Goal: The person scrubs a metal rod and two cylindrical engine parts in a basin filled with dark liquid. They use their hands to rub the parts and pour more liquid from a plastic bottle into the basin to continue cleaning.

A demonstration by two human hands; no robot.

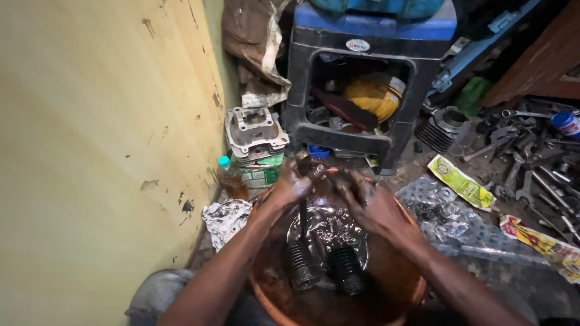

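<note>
Left hand: the left hand is at the far rim of the orange basin, at about 11 o'clock from the middle of the basin
Left fingers: curled shut, wet and oily; they seem to be wrapped round the top of a thin dark rod, but the oil hides the grip a little
Right hand: the right hand is just beside the left one, at about 1 o'clock from the middle of the basin
Right fingers: bent and pressed down on something small and dark; I cannot tell what it is
Rod: it runs from 12 o'clock down to 6 o'clock, from the left fingers to the rubber boots
Rubber boots: two black ribbed boots lie side by side in the dirty oil, at 6 o'clock from both hands
Which hand is nearer: the left hand is on the rod's line; the right hand is a bit off to 3 o'clock
Long way of the boots: near to far, the same as the rod
Around: a grey engine block at 11 o'clock, a black and blue stool at 12 o'clock, spanners on the floor at 2 o'clock, a yellow wall at 9 o'clock
</note>
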